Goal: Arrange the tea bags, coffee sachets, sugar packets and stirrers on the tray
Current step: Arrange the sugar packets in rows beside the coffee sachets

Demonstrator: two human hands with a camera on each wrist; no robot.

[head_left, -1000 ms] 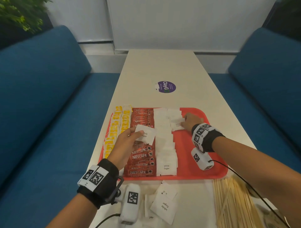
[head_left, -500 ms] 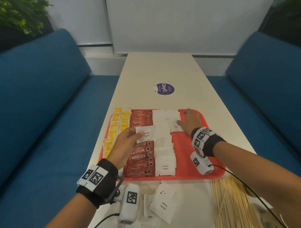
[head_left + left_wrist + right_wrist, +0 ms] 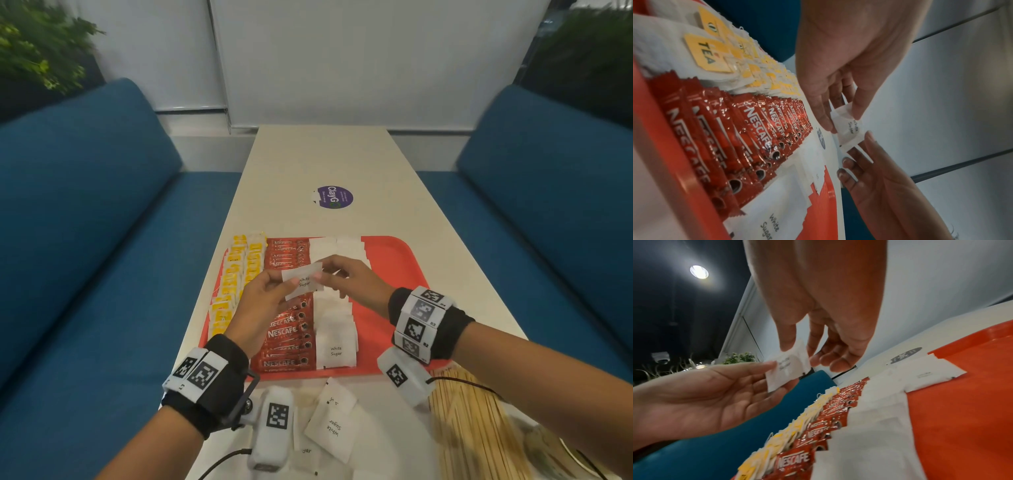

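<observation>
Sugar packet (image 3: 301,281) held up between both my hands above the red tray (image 3: 394,260) — left hand (image 3: 265,305) pinches its near end, right hand (image 3: 349,281) pinches the far end. Below lie rows of tea bags (image 3: 236,281), coffee sachets (image 3: 286,337) and sugar packets; stirrers (image 3: 469,421) rest on the table off-tray.

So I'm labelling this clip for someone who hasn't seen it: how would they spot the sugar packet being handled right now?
Start at the red tray on the long table. Above its rows, both hands meet: the left hand and right hand pinch one white sugar packet between them. It alone is lifted in the air; the others lie flat.
</observation>
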